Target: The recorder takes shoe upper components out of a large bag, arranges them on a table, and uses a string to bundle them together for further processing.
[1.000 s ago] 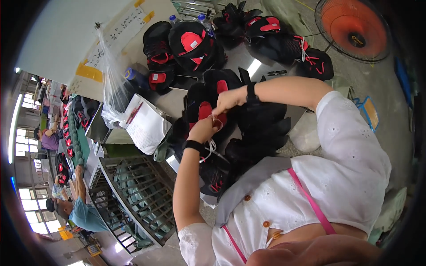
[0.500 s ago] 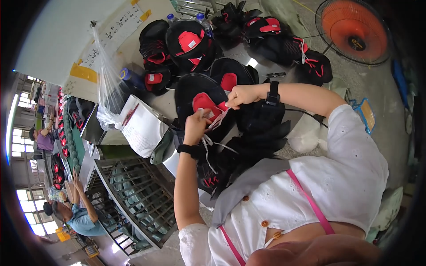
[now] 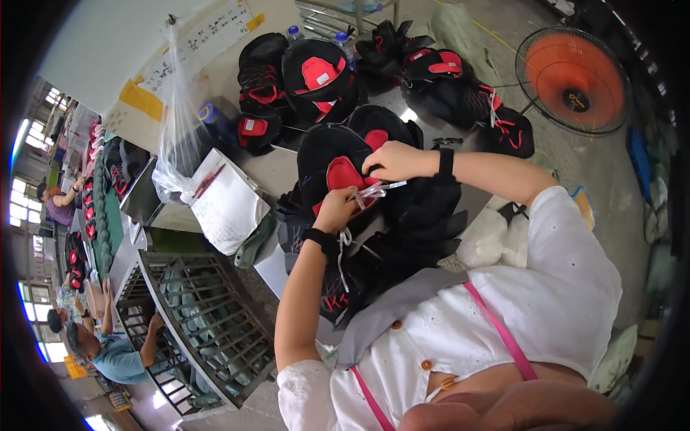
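I can see my left hand (image 3: 336,210) and my right hand (image 3: 392,161), and both are bare. Each wrist has a black band on it. The one on my left wrist (image 3: 316,237) is wide and plain. The one on my right wrist (image 3: 445,162) is thinner, like a watch strap. My arms are bare up to the short sleeves. My top is white with tiny holes stitched in a pattern. It has small round orange buttons (image 3: 425,365) down the front. A thin pink strap (image 3: 503,334) runs across my chest, and another pink strip shows lower down. A flat grey cloth (image 3: 402,302) lies over my front.
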### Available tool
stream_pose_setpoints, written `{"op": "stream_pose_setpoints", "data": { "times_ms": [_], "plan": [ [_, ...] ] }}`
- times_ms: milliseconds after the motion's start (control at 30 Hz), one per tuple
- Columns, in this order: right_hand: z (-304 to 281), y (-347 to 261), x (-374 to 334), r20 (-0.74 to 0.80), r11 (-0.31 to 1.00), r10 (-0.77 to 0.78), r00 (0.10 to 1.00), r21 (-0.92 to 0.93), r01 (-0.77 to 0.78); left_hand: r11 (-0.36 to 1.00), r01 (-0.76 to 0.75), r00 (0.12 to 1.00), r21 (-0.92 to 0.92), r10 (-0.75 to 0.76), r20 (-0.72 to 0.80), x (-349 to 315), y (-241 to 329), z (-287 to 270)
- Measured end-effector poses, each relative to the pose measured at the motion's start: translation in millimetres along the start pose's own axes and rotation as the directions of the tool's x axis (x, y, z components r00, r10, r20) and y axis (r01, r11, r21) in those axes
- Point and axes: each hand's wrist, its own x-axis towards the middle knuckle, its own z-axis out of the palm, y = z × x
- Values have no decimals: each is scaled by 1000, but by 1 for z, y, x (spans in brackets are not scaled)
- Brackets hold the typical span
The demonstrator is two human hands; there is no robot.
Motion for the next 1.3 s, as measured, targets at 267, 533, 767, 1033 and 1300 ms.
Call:
{"op": "stream_pose_setpoints", "data": {
  "times_ms": [267,533,767,1033,1300],
  "plan": [
    [5,-43,1,63,950,-144,988,-270,155,998,65,997,12,-66,41,-2,11,-6],
    [30,-26,11,40,943,-269,962,-194,271,998,17,1000,-58,-17,-14,-2,3,-5],
    [24,-27,13,64,940,-330,942,-65,334,1000,7,1000,-2,-7,-7,1,-11,-3],
    [-19,-39,-16,-79,2,43,996,997,79,991,130,988,36,-126,-91,-8,22,-13],
    [-51,-71,-43,-140,353,1,990,926,131,984,44,994,175,-26,-103,-8,11,-4]
  ]
}}
